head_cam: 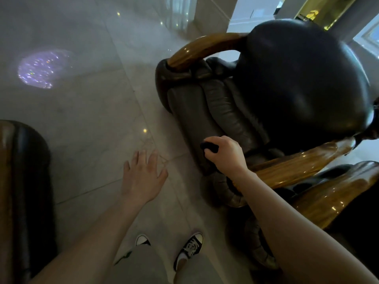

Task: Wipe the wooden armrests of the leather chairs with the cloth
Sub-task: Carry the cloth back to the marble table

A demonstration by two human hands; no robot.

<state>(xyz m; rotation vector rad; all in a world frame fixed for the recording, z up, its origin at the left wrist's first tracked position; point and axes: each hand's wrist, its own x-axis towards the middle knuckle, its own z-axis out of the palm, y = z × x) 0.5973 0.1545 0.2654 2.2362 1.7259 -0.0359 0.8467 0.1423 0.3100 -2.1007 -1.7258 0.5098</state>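
A dark leather chair [297,83] stands at the right, seen from above, with a glossy wooden armrest on its far side [196,48] and another on its near side [293,167]. My right hand [225,154] is closed around a dark cloth [209,148] and hovers over the front of the seat cushion, just left of the near armrest's front end. My left hand [143,175] is held out over the floor with fingers spread and nothing in it. A second chair's wooden armrest [332,195] lies at the lower right.
Pale polished floor tiles [92,111] fill the middle and left, with a bright purple light reflection [41,68]. Another dark leather chair [24,191] sits at the left edge. My two sneakers [190,247] stand on the floor below. A white wall base [213,15] is behind the chair.
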